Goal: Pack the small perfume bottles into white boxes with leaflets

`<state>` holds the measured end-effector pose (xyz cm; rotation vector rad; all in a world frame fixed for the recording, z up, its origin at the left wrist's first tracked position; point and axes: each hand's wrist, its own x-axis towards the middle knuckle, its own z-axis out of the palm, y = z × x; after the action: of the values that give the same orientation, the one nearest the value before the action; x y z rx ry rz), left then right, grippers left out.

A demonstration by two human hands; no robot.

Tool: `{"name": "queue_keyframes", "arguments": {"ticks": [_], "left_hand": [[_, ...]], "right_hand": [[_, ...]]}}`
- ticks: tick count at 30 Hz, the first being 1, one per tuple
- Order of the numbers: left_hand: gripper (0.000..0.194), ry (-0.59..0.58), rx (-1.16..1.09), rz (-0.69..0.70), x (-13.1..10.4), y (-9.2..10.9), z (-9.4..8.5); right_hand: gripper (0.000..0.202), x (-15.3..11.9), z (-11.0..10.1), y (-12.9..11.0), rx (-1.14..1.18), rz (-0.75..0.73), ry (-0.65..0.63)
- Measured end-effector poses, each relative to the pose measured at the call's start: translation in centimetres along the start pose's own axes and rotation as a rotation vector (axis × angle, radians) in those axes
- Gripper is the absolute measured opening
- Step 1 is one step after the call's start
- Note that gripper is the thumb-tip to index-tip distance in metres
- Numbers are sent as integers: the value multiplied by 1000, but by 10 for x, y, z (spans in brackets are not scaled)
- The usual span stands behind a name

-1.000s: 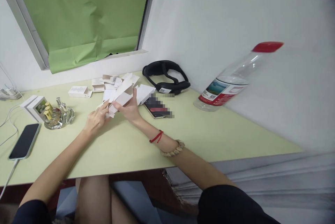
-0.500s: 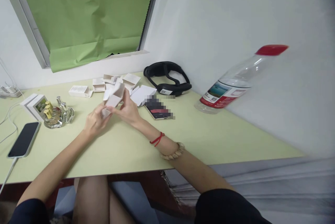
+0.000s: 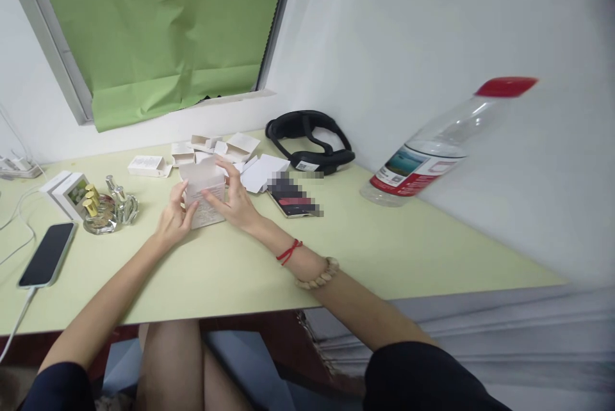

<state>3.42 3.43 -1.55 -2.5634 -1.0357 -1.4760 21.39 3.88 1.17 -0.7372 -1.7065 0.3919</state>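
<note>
A small white carton point(image 3: 206, 207) with fine print on its near face is held between both hands over the table, its flap standing up at the top. My left hand point(image 3: 175, 217) grips its left edge, thumb on the front and fingers along the side. On the other side my right hand point(image 3: 235, 203) holds the right edge, with the thumb across the printed face and the fingers near the flap. Behind the hands lie several opened white cartons point(image 3: 240, 146) and loose white paper point(image 3: 264, 171).
Glass perfume bottles point(image 3: 108, 209) stand left, beside white boxes point(image 3: 67, 193) and a charging phone point(image 3: 47, 256). To the right are a second phone point(image 3: 292, 201), partly blurred, a black headset point(image 3: 307, 142) and a plastic bottle point(image 3: 413, 161) with a red cap. The table's front edge point(image 3: 240, 318) is close.
The carton has turned from a tilted, narrow view to show its broad printed face, with its flap raised. My hands have shifted to its two side edges. The view has moved slightly.
</note>
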Motion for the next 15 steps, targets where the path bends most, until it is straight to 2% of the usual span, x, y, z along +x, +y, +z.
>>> {"name": "queue_keyframes", "arguments": {"ticks": [3, 6, 10, 11, 13, 15], "left_hand": [[46, -17, 6, -67, 2, 5, -2], [36, -12, 47, -105, 4, 10, -4], [32, 13, 96, -135, 6, 12, -4], [32, 25, 113, -158, 5, 12, -4], [34, 49, 165, -197, 3, 9, -3], [39, 52, 228, -165, 1, 7, -2]], "right_hand": [[41, 1, -1, -4, -18, 14, -34], [40, 1, -1, -3, -14, 56, -53], [40, -1, 4, 3, 21, 89, -37], [48, -2, 6, 4, 48, 111, -32], [80, -5, 11, 6, 125, 180, -44], [104, -8, 17, 7, 211, 255, -76]]}}
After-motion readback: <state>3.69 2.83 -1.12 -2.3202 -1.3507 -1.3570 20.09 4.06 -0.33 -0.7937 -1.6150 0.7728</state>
